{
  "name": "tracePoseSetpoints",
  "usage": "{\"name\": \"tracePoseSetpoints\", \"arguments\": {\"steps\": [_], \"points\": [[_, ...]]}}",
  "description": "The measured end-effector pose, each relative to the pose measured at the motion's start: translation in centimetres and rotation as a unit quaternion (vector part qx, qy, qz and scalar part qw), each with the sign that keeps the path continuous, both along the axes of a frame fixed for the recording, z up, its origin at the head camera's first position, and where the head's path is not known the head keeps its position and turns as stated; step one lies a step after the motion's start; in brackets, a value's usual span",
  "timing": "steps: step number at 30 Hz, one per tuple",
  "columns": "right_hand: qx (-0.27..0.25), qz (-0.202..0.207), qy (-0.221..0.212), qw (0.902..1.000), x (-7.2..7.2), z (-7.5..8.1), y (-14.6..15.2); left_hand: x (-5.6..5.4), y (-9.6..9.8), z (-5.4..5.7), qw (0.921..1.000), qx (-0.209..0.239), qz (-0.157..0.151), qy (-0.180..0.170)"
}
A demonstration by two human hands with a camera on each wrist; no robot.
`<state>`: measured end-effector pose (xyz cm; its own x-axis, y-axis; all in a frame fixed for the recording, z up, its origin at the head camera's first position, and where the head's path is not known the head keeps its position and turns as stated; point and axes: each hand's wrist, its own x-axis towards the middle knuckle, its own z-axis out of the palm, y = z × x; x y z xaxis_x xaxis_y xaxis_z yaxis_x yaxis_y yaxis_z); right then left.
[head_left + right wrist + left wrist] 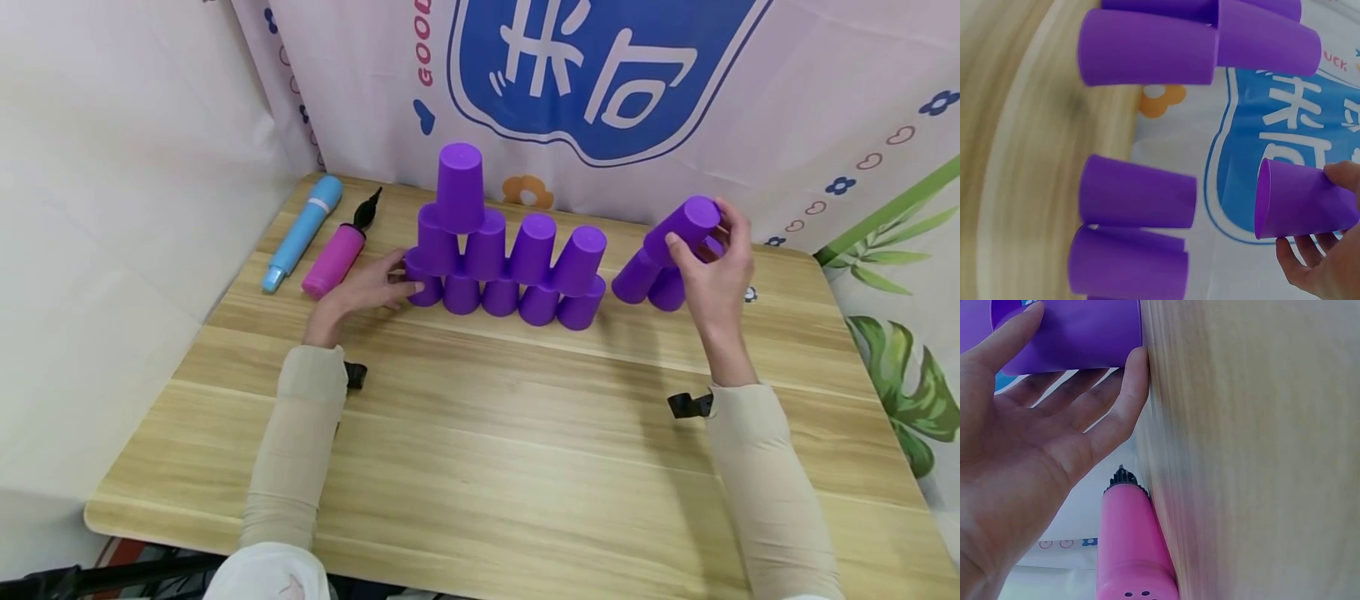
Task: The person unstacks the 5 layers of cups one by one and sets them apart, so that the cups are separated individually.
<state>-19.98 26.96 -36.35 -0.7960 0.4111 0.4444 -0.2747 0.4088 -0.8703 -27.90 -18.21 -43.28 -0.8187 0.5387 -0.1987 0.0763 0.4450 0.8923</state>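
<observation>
Several upside-down purple cups stand stacked in a row, with a bottom layer (538,306), a second layer (533,250) and one top cup (461,190) at the left end. My left hand (372,285) is at the lower left end cup (424,287), its fairly straight fingers and thumb touching that cup's side. My right hand (716,275) grips a separate purple cup (681,231) between thumb and fingers. In the right wrist view this held cup (1300,199) is raised above the table, apart from the purple cups (1138,192) standing at the right.
Left of the stack lie a pink hand pump (334,260) with a black nozzle and a light blue tube-shaped pump (302,234). A printed cloth (360,108) hangs behind the wooden table (495,450). Dark straps (690,406) sit at the wrists.
</observation>
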Motion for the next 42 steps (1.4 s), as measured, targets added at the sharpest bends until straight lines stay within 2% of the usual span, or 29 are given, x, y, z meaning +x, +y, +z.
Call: {"name": "tracePoseSetpoints", "arguments": {"steps": [10,19,23,24,30,31,34,42], "points": [[0.007,-0.048,-0.020,0.9986,0.1,-2.1,2.4,0.1,-0.1,0.1,1.0000,0.000,0.000,-0.002],[0.010,-0.095,-0.029,0.9950,0.7,-3.3,4.0,0.0,-0.1,0.0,1.0000,0.004,-0.002,-0.007],[0.007,-0.111,-0.034,0.9932,0.8,-3.8,5.0,0.0,0.0,0.1,0.9999,0.006,0.002,-0.016],[0.005,-0.114,-0.036,0.9929,0.8,-3.9,5.2,0.2,0.1,0.5,0.9998,0.006,0.002,-0.018],[-0.001,-0.123,-0.033,0.9919,0.9,-4.0,5.8,0.2,0.1,0.5,0.9998,0.006,0.004,-0.020],[-0.002,-0.124,-0.031,0.9918,0.9,-4.0,5.8,0.1,0.0,0.1,0.9998,0.007,0.005,-0.018],[-0.007,-0.129,-0.025,0.9913,1.0,-3.9,6.1,0.1,-0.1,0.0,0.9999,0.006,0.005,-0.010],[-0.014,-0.155,-0.039,0.9871,1.2,-3.9,7.3,0.1,0.0,0.1,1.0000,0.001,0.001,-0.001]]}}
